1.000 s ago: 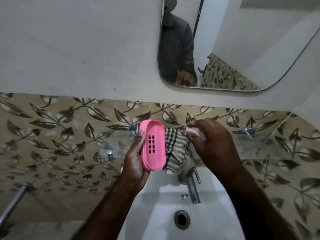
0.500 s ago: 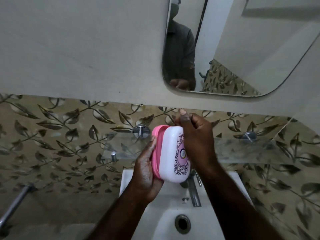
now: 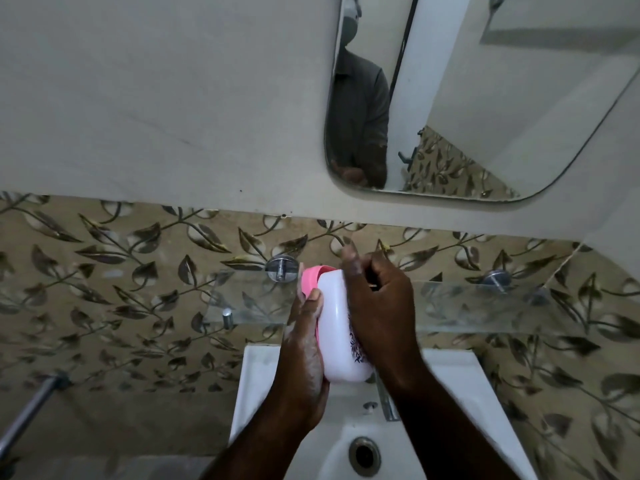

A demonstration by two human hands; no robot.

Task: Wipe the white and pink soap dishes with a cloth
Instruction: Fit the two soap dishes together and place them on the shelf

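Upright, lengthwise: white soap dish

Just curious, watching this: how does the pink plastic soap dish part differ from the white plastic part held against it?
The pink plastic soap dish part shows only as a thin edge, while the white plastic part shows a broad smooth face. The pink part is plain; the white part carries a dark ornate print. The left hand backs the pink part; the right hand covers the white part. Both are rounded and held upright above the white sink.
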